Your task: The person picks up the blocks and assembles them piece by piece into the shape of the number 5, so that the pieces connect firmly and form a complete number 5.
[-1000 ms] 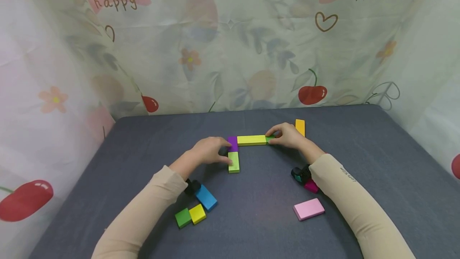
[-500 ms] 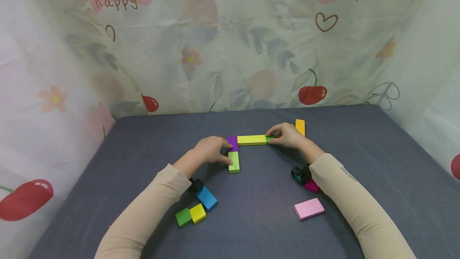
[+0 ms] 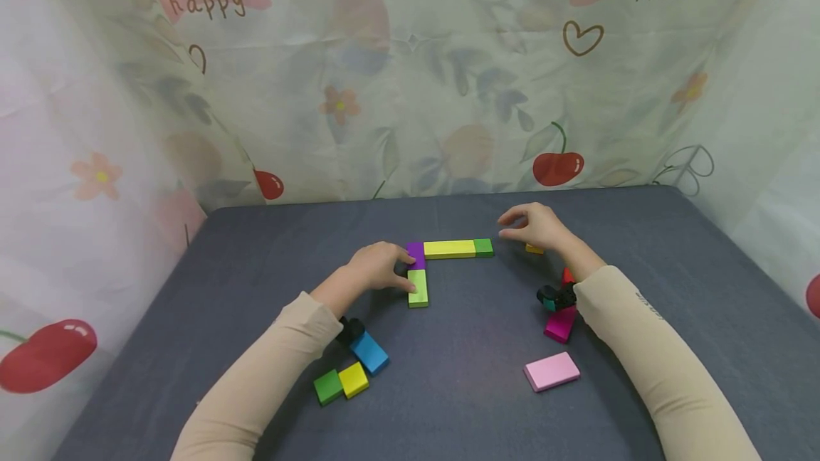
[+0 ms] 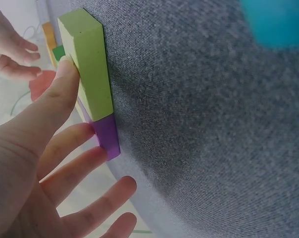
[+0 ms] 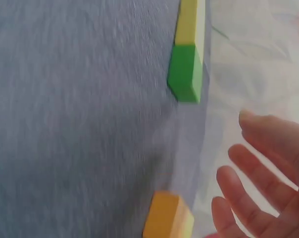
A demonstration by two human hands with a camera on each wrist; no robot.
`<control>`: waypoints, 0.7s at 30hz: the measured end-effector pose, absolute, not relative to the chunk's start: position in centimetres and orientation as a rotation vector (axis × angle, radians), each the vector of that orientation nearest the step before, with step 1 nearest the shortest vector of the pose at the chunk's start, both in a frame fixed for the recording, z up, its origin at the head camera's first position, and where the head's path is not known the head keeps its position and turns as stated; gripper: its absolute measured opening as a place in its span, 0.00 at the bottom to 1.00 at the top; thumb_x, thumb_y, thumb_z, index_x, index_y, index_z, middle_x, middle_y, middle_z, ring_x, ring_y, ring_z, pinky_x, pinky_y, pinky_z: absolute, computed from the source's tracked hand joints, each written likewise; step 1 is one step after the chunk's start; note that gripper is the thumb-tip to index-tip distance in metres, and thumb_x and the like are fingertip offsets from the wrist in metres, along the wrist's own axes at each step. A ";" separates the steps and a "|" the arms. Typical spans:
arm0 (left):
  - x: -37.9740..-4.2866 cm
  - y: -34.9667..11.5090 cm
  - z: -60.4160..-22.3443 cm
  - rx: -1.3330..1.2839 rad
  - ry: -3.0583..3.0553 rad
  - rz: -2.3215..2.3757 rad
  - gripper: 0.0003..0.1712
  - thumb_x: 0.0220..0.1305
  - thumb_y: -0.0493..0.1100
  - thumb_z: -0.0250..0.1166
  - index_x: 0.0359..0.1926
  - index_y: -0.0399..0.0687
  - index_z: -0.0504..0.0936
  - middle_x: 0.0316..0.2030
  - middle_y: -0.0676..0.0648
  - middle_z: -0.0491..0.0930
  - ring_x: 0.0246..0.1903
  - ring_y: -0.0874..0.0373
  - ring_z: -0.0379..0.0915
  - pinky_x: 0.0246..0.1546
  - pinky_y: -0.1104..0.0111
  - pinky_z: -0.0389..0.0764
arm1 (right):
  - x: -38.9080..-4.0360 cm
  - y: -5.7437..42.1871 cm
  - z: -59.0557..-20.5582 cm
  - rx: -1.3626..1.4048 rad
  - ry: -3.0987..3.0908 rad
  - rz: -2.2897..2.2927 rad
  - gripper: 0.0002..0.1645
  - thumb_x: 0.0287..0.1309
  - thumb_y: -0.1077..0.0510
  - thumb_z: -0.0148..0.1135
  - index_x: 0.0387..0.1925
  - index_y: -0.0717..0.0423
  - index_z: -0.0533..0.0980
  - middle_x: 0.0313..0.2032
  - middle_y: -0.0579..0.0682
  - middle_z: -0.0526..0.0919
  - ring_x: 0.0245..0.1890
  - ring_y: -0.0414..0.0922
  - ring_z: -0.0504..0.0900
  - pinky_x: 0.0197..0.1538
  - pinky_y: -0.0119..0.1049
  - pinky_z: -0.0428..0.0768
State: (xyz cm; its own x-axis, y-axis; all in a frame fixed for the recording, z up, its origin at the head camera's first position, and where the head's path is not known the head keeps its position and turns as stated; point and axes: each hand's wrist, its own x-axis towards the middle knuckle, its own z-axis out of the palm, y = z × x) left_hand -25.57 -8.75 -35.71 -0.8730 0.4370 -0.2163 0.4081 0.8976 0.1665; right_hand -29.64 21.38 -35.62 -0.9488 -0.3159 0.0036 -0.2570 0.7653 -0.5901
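My left hand (image 3: pixel 379 267) touches the corner of an L-shaped row of blocks. Its thumb rests on the light green block (image 4: pixel 92 69), and two fingertips touch the purple block (image 4: pixel 107 138). A long yellow block (image 3: pixel 450 250) runs right from the purple one and ends against a green block (image 3: pixel 483 247). My right hand (image 3: pixel 537 225) is raised to the right of that green block, apart from it, with nothing between its fingers. Below the right hand lies an orange block (image 5: pixel 162 218), mostly covered by the hand in the head view.
Near the left forearm lie a blue block (image 3: pixel 369 352), a yellow square block (image 3: pixel 354 380) and a green square block (image 3: pixel 329 387). By the right wrist are a red piece (image 3: pixel 567 276), a magenta block (image 3: pixel 559 325) and a pink block (image 3: pixel 552 371). A patterned curtain hangs behind the dark table.
My right hand has let go of the green block and moved up and right, over the orange block. The green block stays at the yellow block's end. My left hand has barely moved.
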 end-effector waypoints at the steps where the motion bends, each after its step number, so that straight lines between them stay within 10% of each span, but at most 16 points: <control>1: -25.6 -8.7 -35.7 0.635 2.815 0.171 0.34 0.52 0.60 0.68 0.60 0.55 0.75 0.62 0.49 0.72 0.64 0.51 0.65 0.61 0.55 0.69 | -29.6 21.7 -35.5 -0.441 2.876 -0.935 0.21 0.58 0.57 0.61 0.50 0.64 0.76 0.50 0.63 0.80 0.49 0.58 0.78 0.51 0.50 0.77; 21: -25.5 -8.8 -35.7 0.621 2.814 0.191 0.34 0.51 0.59 0.68 0.60 0.55 0.75 0.62 0.49 0.72 0.63 0.51 0.66 0.61 0.55 0.70 | -29.2 24.2 -36.0 -0.019 2.921 -0.749 0.35 0.53 0.48 0.64 0.53 0.71 0.70 0.47 0.67 0.73 0.46 0.57 0.71 0.49 0.48 0.75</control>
